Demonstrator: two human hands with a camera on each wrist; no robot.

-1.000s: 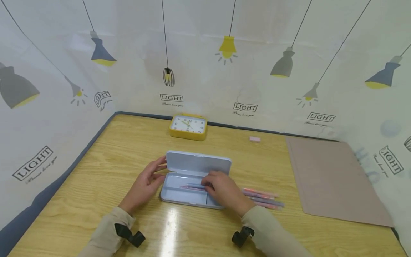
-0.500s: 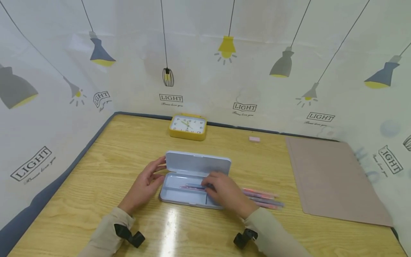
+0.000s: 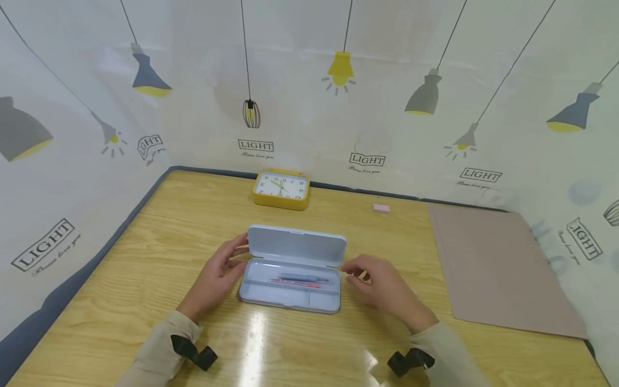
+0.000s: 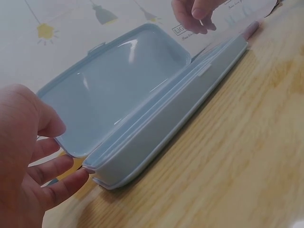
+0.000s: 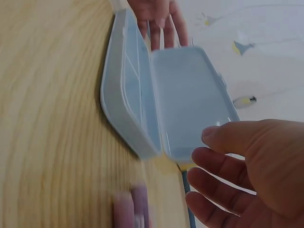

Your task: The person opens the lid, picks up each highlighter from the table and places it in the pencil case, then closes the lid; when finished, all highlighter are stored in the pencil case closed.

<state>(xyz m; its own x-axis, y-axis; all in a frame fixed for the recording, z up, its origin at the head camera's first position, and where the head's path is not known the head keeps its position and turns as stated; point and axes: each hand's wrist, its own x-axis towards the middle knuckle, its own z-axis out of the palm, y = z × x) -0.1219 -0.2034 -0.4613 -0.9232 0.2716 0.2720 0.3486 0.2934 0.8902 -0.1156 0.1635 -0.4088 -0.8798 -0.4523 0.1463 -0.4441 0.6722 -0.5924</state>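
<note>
A pale blue pencil case (image 3: pixel 290 301) lies on the table with its lid (image 3: pixel 297 246) raised. Inside, in the long back compartment, rest a blue pen (image 3: pixel 303 278) and a pinkish pen (image 3: pixel 309 285). My left hand (image 3: pixel 215 279) is at the case's left end, its thumb by the lid edge and its fingertips (image 4: pixel 78 176) at the hinge corner. Just off the right end hovers my right hand (image 3: pixel 382 285), fingers loosely bent around nothing. Blurred pink and purple pens (image 5: pixel 124 211) lie on the table below it in the right wrist view; the head view hides them behind that hand.
A yellow clock (image 3: pixel 280 189) stands behind the case near the back edge. To its right is a small pink eraser-like block (image 3: pixel 381 208). A flat brownish-pink mat (image 3: pixel 503 269) covers the table's right side. A lamp-patterned wall covering (image 3: pixel 309 123) rises behind.
My right hand has let go of the pens inside the case and moved right, out past its end. The left hand stays at the left end.
</note>
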